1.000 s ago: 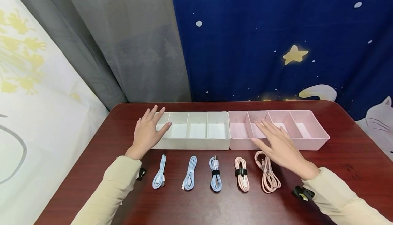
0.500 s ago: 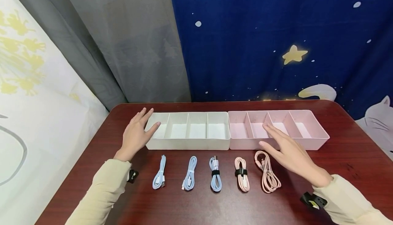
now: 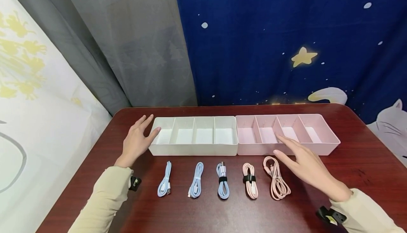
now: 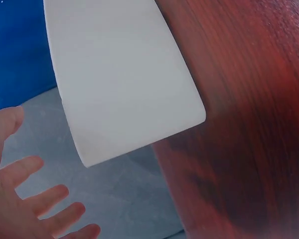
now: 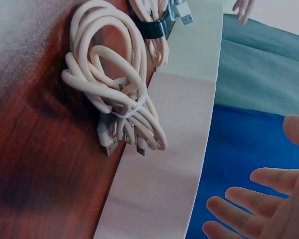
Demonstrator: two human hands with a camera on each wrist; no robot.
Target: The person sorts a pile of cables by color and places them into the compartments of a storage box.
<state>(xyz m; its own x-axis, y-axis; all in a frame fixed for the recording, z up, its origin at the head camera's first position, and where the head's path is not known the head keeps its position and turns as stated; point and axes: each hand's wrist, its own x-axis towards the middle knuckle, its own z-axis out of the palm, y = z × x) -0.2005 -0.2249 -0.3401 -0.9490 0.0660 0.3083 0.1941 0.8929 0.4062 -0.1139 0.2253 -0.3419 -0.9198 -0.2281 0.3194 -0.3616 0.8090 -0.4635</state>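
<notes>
My left hand (image 3: 136, 142) is held with its fingers spread at the left end of the white divided box (image 3: 194, 150). Its fingers stay apart from the box in the left wrist view. Over the front of the pink divided box (image 3: 270, 150) hovers my right hand (image 3: 310, 166), fingers extended and holding nothing. Close to it lies a coiled pink charging cable (image 5: 107, 64). Left of that is a pink cable (image 3: 251, 187) bound by a black strap. Farther left are a blue cable (image 3: 224, 190) with a black strap and two other blue cables, one in the middle (image 3: 197, 180) and one leftmost (image 3: 164, 181).
Both boxes stand end to end toward the back of the dark red wooden table (image 3: 203, 215), split into several compartments. Behind the table hang a grey curtain (image 3: 143, 49) and a blue starry curtain (image 3: 254, 49). A white patterned sheet (image 3: 47, 120) hangs at the left.
My left hand has moved left from above the white box to its end. My right hand has drawn back to the right and nearer. Boxes and cables have stayed in place.
</notes>
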